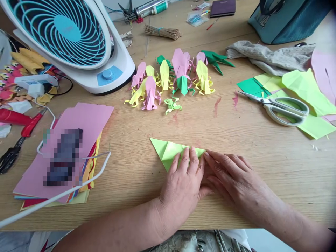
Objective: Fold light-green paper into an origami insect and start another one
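Observation:
A light green sheet of folded paper [168, 151] lies on the wooden table in front of me, creased into a triangle with a flap across it. My left hand [181, 182] rests on top, its fingers laid over the paper and pressing it down. At the paper's right corner, the fingertips of my right hand [233, 178] are pinched together on the edge. The lower right part of the paper is hidden under my hands. Beyond it stands a group of folded paper figures [181, 64] in pink, yellow and green, with a small light green one [172, 105] nearest.
A fan [118, 52] stands at the back left, near a stack of coloured paper [86, 119] and a white cable [65, 192]. Scissors [286, 110] lie on green paper pieces [319, 127] at right. Behind are a grey cloth [270, 56] and a bundle of sticks [162, 32].

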A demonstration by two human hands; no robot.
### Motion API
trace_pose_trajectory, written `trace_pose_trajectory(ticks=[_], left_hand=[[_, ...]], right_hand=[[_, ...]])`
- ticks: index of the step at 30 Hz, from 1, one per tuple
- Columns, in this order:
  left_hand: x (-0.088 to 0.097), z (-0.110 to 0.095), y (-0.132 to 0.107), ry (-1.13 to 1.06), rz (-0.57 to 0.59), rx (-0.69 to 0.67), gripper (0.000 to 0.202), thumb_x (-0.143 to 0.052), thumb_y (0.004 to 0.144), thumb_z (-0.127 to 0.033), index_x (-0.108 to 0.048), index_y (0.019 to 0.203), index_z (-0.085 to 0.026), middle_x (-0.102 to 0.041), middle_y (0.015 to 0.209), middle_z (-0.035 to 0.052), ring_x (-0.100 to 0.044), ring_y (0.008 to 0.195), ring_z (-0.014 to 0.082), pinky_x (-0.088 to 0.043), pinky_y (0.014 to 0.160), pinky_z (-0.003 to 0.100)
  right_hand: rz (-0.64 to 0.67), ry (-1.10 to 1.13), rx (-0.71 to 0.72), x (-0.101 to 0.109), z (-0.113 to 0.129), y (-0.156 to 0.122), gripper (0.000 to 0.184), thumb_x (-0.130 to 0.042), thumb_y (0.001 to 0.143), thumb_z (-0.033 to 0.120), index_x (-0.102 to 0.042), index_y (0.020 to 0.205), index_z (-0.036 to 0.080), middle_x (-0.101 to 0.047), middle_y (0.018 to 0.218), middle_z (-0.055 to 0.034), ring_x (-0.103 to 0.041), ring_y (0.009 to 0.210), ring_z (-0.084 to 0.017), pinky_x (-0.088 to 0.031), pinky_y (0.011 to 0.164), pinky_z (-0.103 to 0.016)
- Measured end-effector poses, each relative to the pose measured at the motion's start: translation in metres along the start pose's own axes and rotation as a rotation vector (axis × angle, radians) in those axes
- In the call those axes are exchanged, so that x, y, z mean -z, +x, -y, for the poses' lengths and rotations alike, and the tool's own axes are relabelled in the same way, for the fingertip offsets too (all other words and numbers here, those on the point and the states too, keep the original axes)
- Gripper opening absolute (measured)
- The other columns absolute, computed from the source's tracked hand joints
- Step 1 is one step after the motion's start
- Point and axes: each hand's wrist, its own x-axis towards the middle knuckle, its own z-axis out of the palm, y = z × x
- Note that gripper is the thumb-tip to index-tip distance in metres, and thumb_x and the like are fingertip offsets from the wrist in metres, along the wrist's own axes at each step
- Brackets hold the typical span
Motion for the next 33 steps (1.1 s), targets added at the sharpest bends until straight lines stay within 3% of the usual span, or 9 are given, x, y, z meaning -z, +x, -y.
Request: trace_pose_trajectory(ticks=[8,33], left_hand=[[-0.0009,-0.0035,-0.0026,0.000,0.064,0.037,0.080,-0.044,0.089,-0.064,-0.039,0.147,-0.008,-0.044,0.149,0.0166,-0.043,0.137,0.0292,-0.042,0.110,0.040],[-0.0004,-0.0090,-0.0048,0.011,0.099,0.083,0.081,-0.040,0.091,-0.064,-0.034,0.149,-0.007,-0.029,0.157,0.0171,-0.033,0.143,0.0321,-0.039,0.113,0.045]], right_hand=[[-0.006,0.016,-0.005,0.0002,-0.0011,0.0002,0.039,-0.043,0.099,0.027,-0.059,0.126,0.004,-0.060,0.125,-0.0207,-0.057,0.097,-0.027,-0.047,0.081,-0.041],[0.056,-0.025,-0.061,0.0012,0.0008,0.0030,0.045,-0.050,0.096,0.031,-0.054,0.135,0.009,-0.061,0.125,-0.0152,-0.056,0.096,-0.026,-0.047,0.081,-0.041]])
